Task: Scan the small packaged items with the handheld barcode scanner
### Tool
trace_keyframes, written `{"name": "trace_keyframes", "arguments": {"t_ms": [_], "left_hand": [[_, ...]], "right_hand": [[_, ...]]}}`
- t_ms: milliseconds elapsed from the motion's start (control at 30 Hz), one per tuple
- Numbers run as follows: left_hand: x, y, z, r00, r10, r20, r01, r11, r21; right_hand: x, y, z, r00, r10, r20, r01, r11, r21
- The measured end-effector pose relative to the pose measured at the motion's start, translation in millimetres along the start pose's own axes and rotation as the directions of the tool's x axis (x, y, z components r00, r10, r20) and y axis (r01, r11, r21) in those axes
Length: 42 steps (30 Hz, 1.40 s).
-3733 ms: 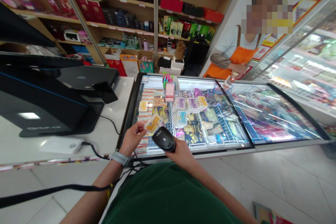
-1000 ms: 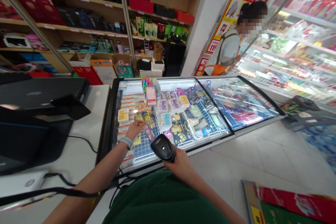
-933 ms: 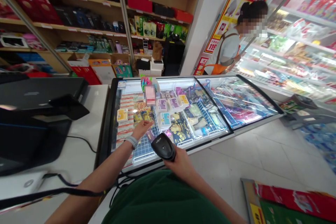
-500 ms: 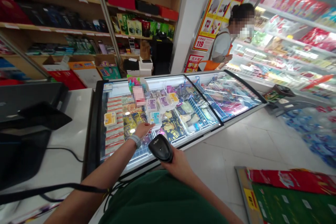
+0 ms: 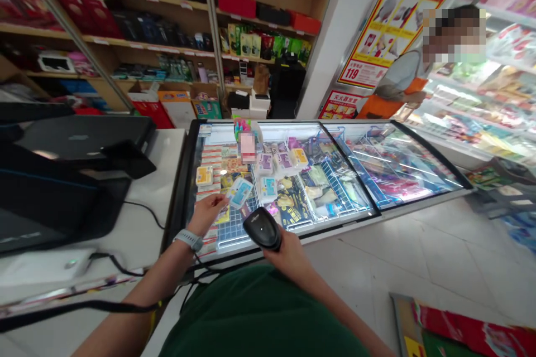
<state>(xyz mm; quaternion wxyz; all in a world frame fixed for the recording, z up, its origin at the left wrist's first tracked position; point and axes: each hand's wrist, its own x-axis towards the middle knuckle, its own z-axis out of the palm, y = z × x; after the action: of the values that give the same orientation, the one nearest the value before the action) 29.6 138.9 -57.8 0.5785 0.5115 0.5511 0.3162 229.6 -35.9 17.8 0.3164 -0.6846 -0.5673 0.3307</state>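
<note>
My left hand, with a watch on its wrist, pinches the near left corner of a blue-labelled plastic pack and holds it tilted over the freezer's glass top. My right hand is wrapped round the handle of a black barcode scanner, whose head lies just right of and nearer than that pack. On the glass stand another blue-labelled pack, purple-labelled packs and a yellow-labelled pack. A single yellow-labelled pack sits apart at the left.
The chest freezer holds bagged goods under its glass. At the left is a counter with a dark screen device and cables. A person in an orange apron stands beyond the freezer. Stocked shelves line the back.
My left hand has lifted a blue-labelled pack off the group and drawn it left. The scanner stays in my right hand. The view has swung left, and the person has moved right.
</note>
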Motion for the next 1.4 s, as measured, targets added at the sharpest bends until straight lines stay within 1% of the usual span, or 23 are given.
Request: {"name": "trace_keyframes", "arguments": {"t_ms": [100,200,333,467,600,733,1100,1400], "left_hand": [[-13.8,-1.9,-23.4,0.999,0.025,-0.045,-0.026,0.999,-0.029],[-26.6,-1.5,-40.0,0.997,0.028,-0.072,-0.032,0.998,-0.059],[-38.1,-0.3,-54.6,0.994,0.026,-0.107,-0.036,0.996,-0.085],[-43.9,1.2,-64.0,0.989,0.035,-0.144,-0.047,0.995,-0.084],[-49.1,8.0,-68.5,0.985,0.040,-0.167,-0.053,0.996,-0.075],[-52.6,14.6,-68.5,0.983,0.032,-0.180,-0.045,0.996,-0.071],[-44.6,5.5,-68.3,0.985,0.041,-0.168,-0.057,0.994,-0.090],[-47.3,14.5,-69.3,0.986,0.041,-0.161,-0.056,0.995,-0.088]], "right_hand": [[7.7,-1.8,5.6,0.999,-0.023,0.035,0.023,1.000,-0.006],[14.0,-3.1,12.3,0.995,-0.050,0.082,0.051,0.998,-0.020],[20.1,-7.1,20.0,0.991,-0.070,0.116,0.076,0.996,-0.051],[24.2,-12.1,23.9,0.986,-0.090,0.141,0.098,0.994,-0.056],[27.0,-15.1,25.4,0.984,-0.093,0.154,0.104,0.992,-0.064],[27.6,-18.1,25.3,0.983,-0.080,0.165,0.092,0.994,-0.066],[26.8,-18.5,25.3,0.984,-0.053,0.167,0.065,0.996,-0.064],[27.3,-20.2,27.4,0.986,-0.058,0.159,0.067,0.997,-0.050]]}}
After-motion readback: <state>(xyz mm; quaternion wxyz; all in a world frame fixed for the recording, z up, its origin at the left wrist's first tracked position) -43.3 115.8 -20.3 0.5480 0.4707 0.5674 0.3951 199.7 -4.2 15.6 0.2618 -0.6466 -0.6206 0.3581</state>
